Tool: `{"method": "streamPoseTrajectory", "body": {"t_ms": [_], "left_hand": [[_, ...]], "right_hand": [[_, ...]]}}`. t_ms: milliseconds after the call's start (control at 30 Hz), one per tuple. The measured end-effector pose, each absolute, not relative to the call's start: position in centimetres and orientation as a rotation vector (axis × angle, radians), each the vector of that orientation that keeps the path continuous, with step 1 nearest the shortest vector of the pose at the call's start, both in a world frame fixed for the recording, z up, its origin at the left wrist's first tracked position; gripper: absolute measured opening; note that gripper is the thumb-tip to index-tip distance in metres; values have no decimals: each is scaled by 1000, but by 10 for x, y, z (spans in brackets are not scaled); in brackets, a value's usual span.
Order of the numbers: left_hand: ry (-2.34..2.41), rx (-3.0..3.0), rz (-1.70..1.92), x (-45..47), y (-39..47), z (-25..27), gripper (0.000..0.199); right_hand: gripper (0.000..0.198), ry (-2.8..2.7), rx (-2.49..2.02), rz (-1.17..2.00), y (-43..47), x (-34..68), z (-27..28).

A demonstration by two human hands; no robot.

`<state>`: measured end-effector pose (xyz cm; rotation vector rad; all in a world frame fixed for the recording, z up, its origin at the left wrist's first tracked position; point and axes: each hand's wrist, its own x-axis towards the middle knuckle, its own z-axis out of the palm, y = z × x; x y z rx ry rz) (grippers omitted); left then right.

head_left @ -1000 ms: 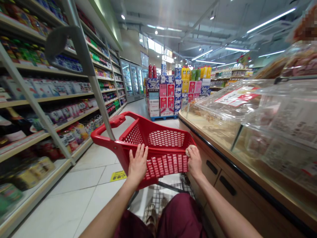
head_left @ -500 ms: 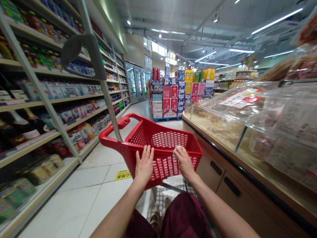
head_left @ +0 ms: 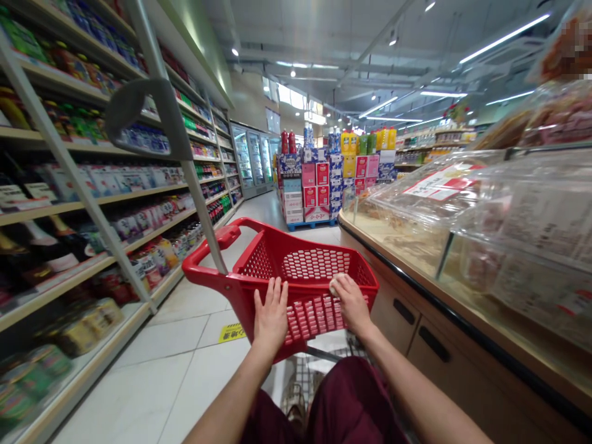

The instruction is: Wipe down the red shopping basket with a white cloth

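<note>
Directly in front of me stands a red plastic shopping cart basket (head_left: 319,262) with perforated walls, turned sideways. My left hand (head_left: 271,316) lies against its near side, fingers stretched out and their tips close to the rim. Farther right, my right hand (head_left: 352,302) is closed on a small crumpled white cloth (head_left: 333,285), pressed against the near rim. Most of the cloth is hidden under the fingers, so I cannot tell if it is fabric or paper. A grey pole with a looped plastic holder (head_left: 150,120) rises from the handle end of the cart.
Drink shelves (head_left: 106,200) line the left side. On the right, a wooden display counter (head_left: 388,262) carries clear-wrapped food packs and stands close to the cart. Stacked drink cartons (head_left: 317,185) sit ahead on a blue pallet. A yellow floor sticker (head_left: 232,333) marks the tiles.
My right hand has shifted slightly right along the rim with the white cloth. My left hand stays on the basket's side. The view has moved a little.
</note>
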<state>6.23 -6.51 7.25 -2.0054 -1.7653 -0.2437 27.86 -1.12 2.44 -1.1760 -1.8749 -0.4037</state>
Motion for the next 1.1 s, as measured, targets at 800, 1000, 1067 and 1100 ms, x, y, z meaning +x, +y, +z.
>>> {"method": "streamPoseTrajectory", "body": {"t_ms": [800, 1000, 1067, 1100], "left_hand": [[-1749, -2003, -274, 67, -69, 68, 64], [-1774, -2013, -280, 70, -69, 67, 64], [-1759, -2014, -282, 69, -69, 67, 64], [-1752, -2013, -283, 68, -69, 67, 64]], "right_hand": [[37, -1851, -1184, -347, -16, 255, 29], [34, -1755, -1225, -331, -14, 252, 30], [36, -1894, -1107, -321, -15, 233, 31], [38, -1935, -1084, -323, -16, 230, 31]]}}
